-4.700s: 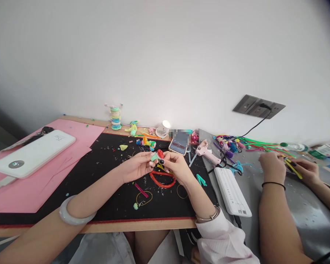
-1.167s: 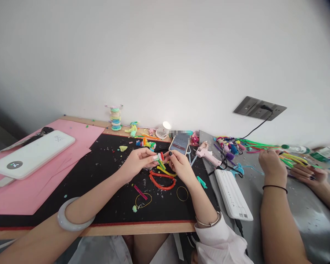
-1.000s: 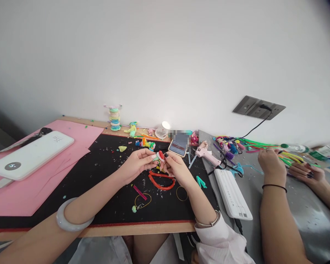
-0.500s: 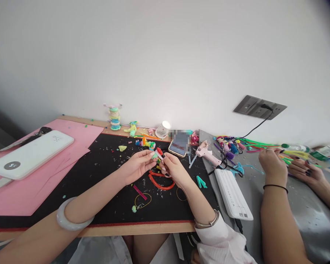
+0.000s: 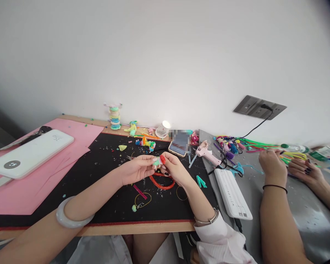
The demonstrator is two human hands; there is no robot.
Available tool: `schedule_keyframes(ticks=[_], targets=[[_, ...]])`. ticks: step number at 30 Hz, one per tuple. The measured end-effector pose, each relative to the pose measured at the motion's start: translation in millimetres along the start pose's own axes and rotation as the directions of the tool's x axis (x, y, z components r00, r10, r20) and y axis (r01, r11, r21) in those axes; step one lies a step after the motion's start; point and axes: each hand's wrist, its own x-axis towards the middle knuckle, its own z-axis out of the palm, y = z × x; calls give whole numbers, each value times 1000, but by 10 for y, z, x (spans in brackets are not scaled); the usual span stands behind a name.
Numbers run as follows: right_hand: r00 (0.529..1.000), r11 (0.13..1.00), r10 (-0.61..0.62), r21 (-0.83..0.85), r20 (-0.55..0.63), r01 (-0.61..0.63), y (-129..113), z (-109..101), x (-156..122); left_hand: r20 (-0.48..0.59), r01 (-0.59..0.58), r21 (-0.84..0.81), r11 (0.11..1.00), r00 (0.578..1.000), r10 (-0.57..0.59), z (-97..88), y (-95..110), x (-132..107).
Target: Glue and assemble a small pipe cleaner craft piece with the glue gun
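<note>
Over the black mat (image 5: 107, 198), my left hand (image 5: 137, 168) and my right hand (image 5: 175, 167) pinch a small fuzzy figure (image 5: 158, 161) between them. It is green and white with a red end, which points toward my right fingers. My fingers hide part of it. Directly below lies a bent orange-red pipe cleaner (image 5: 162, 186). A magenta strip (image 5: 140, 191) and a thin elastic loop with a pale green pom-pom (image 5: 134, 208) rest nearer the mat's front edge. Beyond my left hand sits a small yellow piece (image 5: 122, 147).
A phone (image 5: 178, 143), paper cup (image 5: 163, 129) and pink glue gun (image 5: 208, 154) stand at the back. White power banks (image 5: 33, 154) (image 5: 232, 194) flank the mat. At right, another person's hands (image 5: 273, 165) work near green pipe cleaners (image 5: 261, 145).
The figure has been turned between my fingers, its red end now lower and further right. My hands sit slightly lower. The other person's hands have barely moved.
</note>
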Motion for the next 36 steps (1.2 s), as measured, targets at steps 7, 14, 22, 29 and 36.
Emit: schedule_keyframes(ticks=[7, 14, 22, 29, 36], targets=[[994, 941, 70, -336, 87, -37, -60, -136, -47, 48, 36, 424, 905, 997, -61, 53, 19, -68], [955, 636, -297, -744, 9, 205, -144, -136, -60, 33, -200, 659, 725, 971, 238, 45, -62, 22], [893, 428, -446, -863, 57, 268, -122, -48, -69, -25, -209, 813, 543, 920, 392, -9, -89, 71], [904, 366, -419, -896, 85, 254, -124, -14, -86, 81, -257, 920, 296, 864, 497, 14, -105, 49], [888, 366, -454, -893, 74, 262, -105, -32, -72, 212, -273, 960, 54, 843, 495, 100, -70, -8]])
